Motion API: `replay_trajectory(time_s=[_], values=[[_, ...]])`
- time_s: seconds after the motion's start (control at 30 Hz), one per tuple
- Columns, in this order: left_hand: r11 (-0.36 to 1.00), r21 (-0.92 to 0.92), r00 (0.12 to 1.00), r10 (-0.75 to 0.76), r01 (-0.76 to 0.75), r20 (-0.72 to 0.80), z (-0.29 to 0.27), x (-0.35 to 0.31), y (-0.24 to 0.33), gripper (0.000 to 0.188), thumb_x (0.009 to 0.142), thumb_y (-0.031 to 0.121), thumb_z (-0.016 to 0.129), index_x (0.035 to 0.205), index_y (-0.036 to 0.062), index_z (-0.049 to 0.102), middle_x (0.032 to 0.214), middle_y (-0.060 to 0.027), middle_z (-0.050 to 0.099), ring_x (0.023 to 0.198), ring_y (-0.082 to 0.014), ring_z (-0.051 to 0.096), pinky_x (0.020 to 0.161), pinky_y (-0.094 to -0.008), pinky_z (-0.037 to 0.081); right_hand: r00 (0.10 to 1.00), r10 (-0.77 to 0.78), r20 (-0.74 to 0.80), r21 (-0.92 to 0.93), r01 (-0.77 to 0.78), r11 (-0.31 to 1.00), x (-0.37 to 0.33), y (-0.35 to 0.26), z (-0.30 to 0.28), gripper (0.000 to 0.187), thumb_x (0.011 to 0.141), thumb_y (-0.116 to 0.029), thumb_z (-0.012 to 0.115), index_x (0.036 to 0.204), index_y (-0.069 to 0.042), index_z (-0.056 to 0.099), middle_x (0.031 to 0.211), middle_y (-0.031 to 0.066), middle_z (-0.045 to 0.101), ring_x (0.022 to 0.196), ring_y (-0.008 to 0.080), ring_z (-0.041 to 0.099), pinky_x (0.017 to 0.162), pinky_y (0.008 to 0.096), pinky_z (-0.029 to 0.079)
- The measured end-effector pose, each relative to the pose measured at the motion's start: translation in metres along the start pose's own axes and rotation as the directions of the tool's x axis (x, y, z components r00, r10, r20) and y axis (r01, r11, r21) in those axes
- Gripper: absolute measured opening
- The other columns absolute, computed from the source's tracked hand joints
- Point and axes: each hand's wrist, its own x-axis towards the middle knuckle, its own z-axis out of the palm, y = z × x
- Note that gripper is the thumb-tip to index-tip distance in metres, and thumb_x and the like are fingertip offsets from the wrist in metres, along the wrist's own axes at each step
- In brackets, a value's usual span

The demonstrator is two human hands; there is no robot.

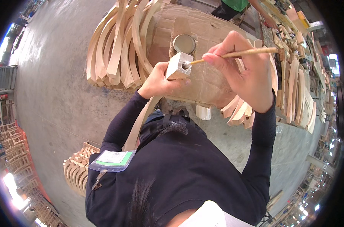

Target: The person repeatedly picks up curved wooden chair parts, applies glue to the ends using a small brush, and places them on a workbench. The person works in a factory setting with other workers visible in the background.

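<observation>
My left hand (160, 81) is closed round the squared end of a pale curved wooden piece (175, 67), whose end face has a round dark hole with a whitish wet smear beside it. Below that hand, a curved length of wood passes under my left forearm; whether it is the same piece I cannot tell. Between the thumb and fingers of my right hand (251, 75) is a thin wooden stick (251, 52), its tip touching or just beside the hole's rim. Just beyond the block stands a round pot (184, 44) with greyish-white contents.
Brown cardboard (210, 81) covers the work surface. Curved wooden pieces (121, 45) are stacked at its left, with others (238, 109) at the right. A white container (203, 112) sits near my waist. Another person (236, 5) stands at the far side. More curved parts (77, 170) lie at lower left.
</observation>
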Motion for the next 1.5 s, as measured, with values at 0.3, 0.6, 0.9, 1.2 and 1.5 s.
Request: replay_trajectory(time_s=[0.3, 0.6, 0.9, 1.2, 1.5], values=[[0.999, 0.031, 0.999, 0.027, -0.026, -0.039, -0.001, 0.001, -0.001, 0.032, 0.072, 0.017, 0.078, 0.097, -0.0011, 0.067, 0.085, -0.0012, 0.067, 0.080, -0.0058, 0.058, 0.074, -0.0247, 0.049, 0.998, -0.063, -0.001, 0.066, 0.063, 0.996, 0.008, -0.002, 0.004, 0.017, 0.082, -0.006, 0.075, 0.078, -0.001, 0.059, 0.077, 0.0066, 0.067, 0.071, 0.0083, 0.063, 0.061, 0.0203, 0.049], [0.984, 0.107, 0.987, 0.149, -0.143, -0.053, -0.003, 0.001, 0.011, 0.033, 0.071, 0.015, 0.078, 0.098, -0.0009, 0.067, 0.087, -0.0020, 0.068, 0.080, -0.0060, 0.060, 0.075, -0.0245, 0.050, 0.995, 0.028, -0.096, 0.007, -0.028, 1.000, 0.002, -0.008, -0.004, 0.018, 0.084, -0.003, 0.072, 0.076, -0.001, 0.056, 0.079, 0.0090, 0.068, 0.072, 0.0095, 0.065, 0.063, 0.0201, 0.051], [0.972, 0.065, 0.969, 0.230, -0.225, -0.088, -0.013, 0.007, 0.017, 0.027, 0.073, 0.015, 0.078, 0.092, 0.0003, 0.065, 0.080, 0.0002, 0.065, 0.073, -0.0056, 0.058, 0.067, -0.0235, 0.047, 0.961, 0.082, -0.264, 0.254, -0.013, 0.967, -0.026, 0.005, 0.002, 0.018, 0.086, 0.004, 0.067, 0.081, -0.001, 0.050, 0.085, 0.0171, 0.066, 0.072, 0.0171, 0.067, 0.067, 0.0266, 0.055], [0.986, -0.053, 0.985, 0.155, -0.160, -0.073, -0.024, 0.012, 0.021, 0.030, 0.074, 0.021, 0.080, 0.090, 0.0009, 0.065, 0.073, 0.0006, 0.062, 0.055, -0.0038, 0.054, 0.046, -0.0204, 0.044, 0.804, 0.236, -0.546, 0.621, 0.199, 0.758, -0.053, 0.023, 0.063, 0.020, 0.087, 0.004, 0.065, 0.087, -0.001, 0.046, 0.092, 0.0234, 0.065, 0.080, 0.0234, 0.068, 0.073, 0.0375, 0.061], [0.979, -0.082, 0.981, 0.181, -0.186, -0.064, -0.025, 0.012, 0.029, 0.029, 0.074, 0.019, 0.079, 0.091, 0.0004, 0.064, 0.074, -0.0004, 0.063, 0.055, -0.0051, 0.056, 0.046, -0.0213, 0.046, 0.811, 0.405, -0.423, 0.795, 0.117, 0.595, -0.050, 0.029, 0.084, 0.014, 0.087, 0.002, 0.065, 0.090, -0.001, 0.052, 0.096, 0.0255, 0.067, 0.083, 0.0280, 0.070, 0.072, 0.0362, 0.061]])
